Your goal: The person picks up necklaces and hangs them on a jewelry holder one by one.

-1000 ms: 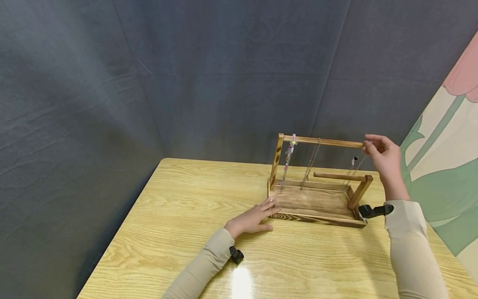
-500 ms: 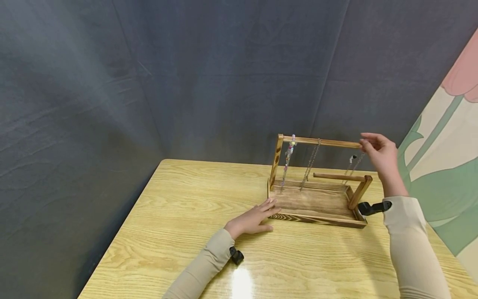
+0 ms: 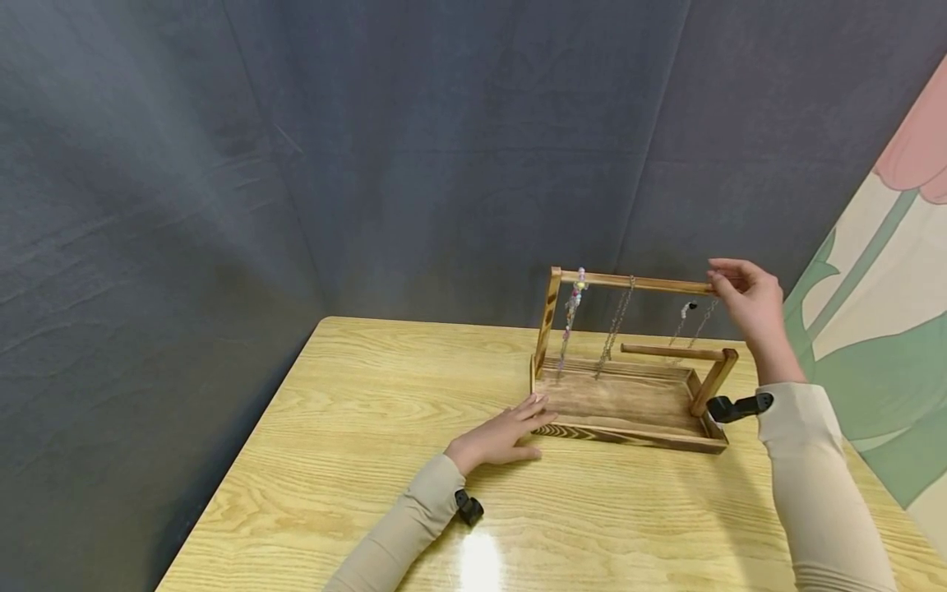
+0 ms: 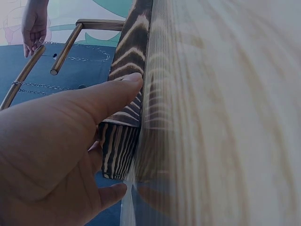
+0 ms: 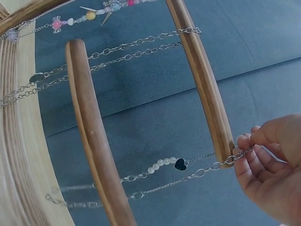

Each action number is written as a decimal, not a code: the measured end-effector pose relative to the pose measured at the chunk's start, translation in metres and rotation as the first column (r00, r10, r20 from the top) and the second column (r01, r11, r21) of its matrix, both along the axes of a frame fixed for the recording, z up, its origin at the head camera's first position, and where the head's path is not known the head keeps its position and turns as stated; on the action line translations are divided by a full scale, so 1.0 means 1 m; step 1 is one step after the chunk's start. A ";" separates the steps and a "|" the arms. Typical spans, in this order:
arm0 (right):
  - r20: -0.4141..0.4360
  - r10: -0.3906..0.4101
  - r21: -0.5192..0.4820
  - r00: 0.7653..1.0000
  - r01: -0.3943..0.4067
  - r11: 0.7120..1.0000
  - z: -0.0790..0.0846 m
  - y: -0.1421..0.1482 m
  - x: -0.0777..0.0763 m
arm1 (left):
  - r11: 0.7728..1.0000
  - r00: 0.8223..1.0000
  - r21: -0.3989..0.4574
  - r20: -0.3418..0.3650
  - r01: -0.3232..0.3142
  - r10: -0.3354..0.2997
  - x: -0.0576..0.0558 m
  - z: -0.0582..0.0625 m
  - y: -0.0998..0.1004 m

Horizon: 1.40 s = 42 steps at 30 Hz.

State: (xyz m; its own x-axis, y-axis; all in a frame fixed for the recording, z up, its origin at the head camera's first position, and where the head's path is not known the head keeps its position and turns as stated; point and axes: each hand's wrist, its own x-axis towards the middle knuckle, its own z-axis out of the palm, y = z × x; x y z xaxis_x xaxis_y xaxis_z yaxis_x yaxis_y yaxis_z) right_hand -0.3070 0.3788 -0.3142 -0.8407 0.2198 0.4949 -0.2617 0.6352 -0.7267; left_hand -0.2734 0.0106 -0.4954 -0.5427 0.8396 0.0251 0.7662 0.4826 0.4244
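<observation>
A brown wooden jewellery stand [image 3: 629, 444] with a shallow tray stands on the table. My left hand [image 3: 501, 432] rests at its front left corner, fingers extended; in the left wrist view the thumb lies against the front wall. My right hand [image 3: 750, 300] pinches a silver chain necklace [image 5: 200, 173] at the free right end of the upper bar [image 5: 202, 89]. White pearl beads and a black heart [image 5: 180, 164] sit on this necklace, which is looped over the bar tip and hangs down behind the lower bar [image 5: 89, 117].
A colourful beaded necklace [image 3: 573, 304] hangs near the upper bar's left end. Another chain necklace [image 3: 616, 325] hangs at its middle. The light wooden table [image 3: 385, 395] meets a dark blue curtain [image 3: 473, 164] behind, with a flower-painted panel [image 3: 888, 329] at right.
My right hand has moved slightly left along the upper bar, and the heart necklace has shifted left with it. My left hand has stayed in place.
</observation>
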 end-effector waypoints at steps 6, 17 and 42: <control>-0.001 0.006 0.008 1.000 -0.006 1.000 0.000 -0.005 0.000 | 1.000 1.000 0.005 0.006 -0.002 0.002 -0.001 -0.003 -0.001; -0.009 0.047 -0.025 0.999 -0.047 0.999 -0.004 -0.011 -0.001 | 1.000 1.000 0.009 0.006 0.009 -0.009 -0.002 -0.002 -0.001; -0.019 0.069 -0.042 0.997 -0.070 0.997 -0.013 -0.024 0.006 | 1.000 1.000 -0.004 0.005 -0.001 0.001 -0.001 -0.002 0.000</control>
